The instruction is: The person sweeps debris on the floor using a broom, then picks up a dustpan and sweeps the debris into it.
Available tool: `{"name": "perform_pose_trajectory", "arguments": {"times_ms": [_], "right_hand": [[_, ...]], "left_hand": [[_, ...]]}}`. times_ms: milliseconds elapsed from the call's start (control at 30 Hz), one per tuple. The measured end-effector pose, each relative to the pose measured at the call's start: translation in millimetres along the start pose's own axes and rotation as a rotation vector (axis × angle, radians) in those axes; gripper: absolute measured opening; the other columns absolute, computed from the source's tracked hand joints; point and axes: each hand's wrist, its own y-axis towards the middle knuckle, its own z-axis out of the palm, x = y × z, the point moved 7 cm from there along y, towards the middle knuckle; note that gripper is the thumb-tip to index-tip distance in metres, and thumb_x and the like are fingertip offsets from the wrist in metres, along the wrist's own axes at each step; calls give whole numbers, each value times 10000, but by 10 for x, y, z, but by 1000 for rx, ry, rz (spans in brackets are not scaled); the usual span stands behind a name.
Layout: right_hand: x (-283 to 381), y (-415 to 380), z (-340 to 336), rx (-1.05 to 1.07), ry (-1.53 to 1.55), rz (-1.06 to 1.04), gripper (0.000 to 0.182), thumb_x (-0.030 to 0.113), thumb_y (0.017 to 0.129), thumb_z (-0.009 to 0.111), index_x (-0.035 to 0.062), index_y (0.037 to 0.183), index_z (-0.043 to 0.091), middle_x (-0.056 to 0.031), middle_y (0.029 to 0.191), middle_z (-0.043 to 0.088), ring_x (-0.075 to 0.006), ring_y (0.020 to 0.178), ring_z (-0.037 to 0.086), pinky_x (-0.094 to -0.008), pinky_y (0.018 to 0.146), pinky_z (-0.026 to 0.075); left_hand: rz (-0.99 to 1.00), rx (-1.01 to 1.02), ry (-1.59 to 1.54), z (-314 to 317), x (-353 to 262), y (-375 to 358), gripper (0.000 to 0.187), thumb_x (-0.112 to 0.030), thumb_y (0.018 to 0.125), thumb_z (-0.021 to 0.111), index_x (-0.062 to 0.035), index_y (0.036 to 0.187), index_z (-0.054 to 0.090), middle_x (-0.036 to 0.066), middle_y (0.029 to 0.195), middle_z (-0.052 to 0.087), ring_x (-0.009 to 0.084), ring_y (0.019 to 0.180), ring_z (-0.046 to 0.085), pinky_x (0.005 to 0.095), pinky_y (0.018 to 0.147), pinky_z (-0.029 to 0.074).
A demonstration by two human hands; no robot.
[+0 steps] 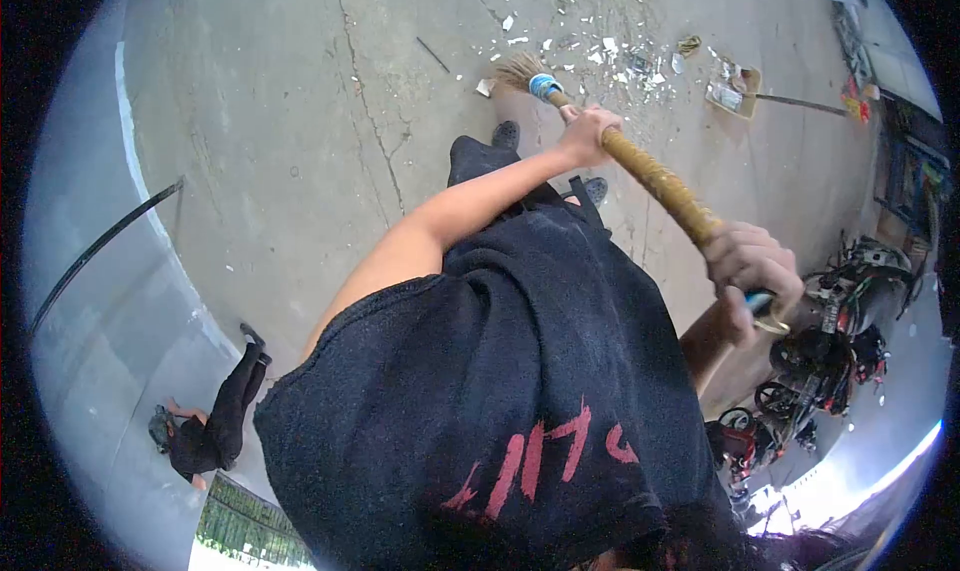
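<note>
A long broom point(662, 184) with a yellowish wrapped handle slants across the view. My left hand point(592, 136) is wrapped round its lower part, just above the blue binding. Near the handle's upper end, my right hand point(752, 269) grips it with closed fingers. The straw bristles point(520, 71) rest at the concrete floor beside a small pale piece. Scattered white fragments point(610, 45) and other litter lie on the floor beyond and to the right of the bristles.
A dustpan point(745, 93) with a long dark handle holds litter at the upper right. Parked motorcycles point(830, 341) line the right side. Another person point(215, 421) in dark clothes is at the lower left. A dark pole point(105, 239) stands at the left. A thin stick point(432, 54) lies on the floor.
</note>
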Motion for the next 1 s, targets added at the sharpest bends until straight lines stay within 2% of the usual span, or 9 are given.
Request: {"name": "perform_pose_trajectory", "arguments": {"times_ms": [133,267,333,467,533,800,867,933,1000], "right_hand": [[331,119,-114,207,57,-110,149,60,559,524,43,520,382,-53,425,420,-177,336,418,-303,389,395],[324,113,-189,207,88,-144,155,75,578,529,48,537,381,-37,422,419,-161,335,418,-287,379,389],[75,29,-290,-101,110,-73,168,87,589,533,54,533,379,-32,417,408,-152,335,417,-274,374,383],[-41,72,49,-13,-24,-55,182,80,559,535,41,497,369,-50,412,391,-171,323,394,-289,375,375],[-18,45,31,-28,-22,-35,190,82,541,540,37,484,364,-55,413,389,-182,322,393,-293,382,376],[193,-74,-449,68,142,-96,137,99,586,532,48,542,414,-39,431,424,-176,350,423,-306,404,399],[-131,-282,-688,-430,165,19,131,84,588,529,36,533,420,-50,440,425,-189,366,436,-313,422,405],[-166,-75,-220,-93,14,-5,134,61,588,527,19,521,420,-64,439,416,-197,369,430,-322,422,398],[-151,-83,-94,-48,21,12,147,44,590,529,14,505,412,-67,437,408,-190,363,416,-321,412,387]], "left_hand": [[3,-6,77,-87,-433,106,205,-150,514,655,-110,657,513,53,655,549,257,712,505,416,638,332],[-11,30,-24,-41,-371,39,202,-137,511,654,-113,653,512,52,651,547,259,703,507,408,636,338],[-101,84,31,30,-140,-71,173,-196,544,646,-124,659,539,46,684,578,297,804,527,577,642,288],[-81,131,52,189,198,-39,178,-190,538,647,-113,661,545,55,682,578,298,798,529,570,651,301],[80,-10,27,77,-13,111,205,-129,512,651,-88,631,490,76,632,541,262,673,509,352,635,373],[-50,92,45,67,-412,-49,208,-160,513,662,-95,651,521,66,664,565,279,719,514,398,659,377],[-128,189,104,187,-139,-124,211,-171,511,664,-97,651,524,63,674,572,285,750,521,404,669,386],[-166,203,219,188,71,-63,200,-163,521,655,-99,656,522,63,679,572,292,770,526,411,680,394],[-47,76,46,140,100,40,192,-167,540,651,-98,660,518,63,692,574,294,770,525,419,673,388]]}}
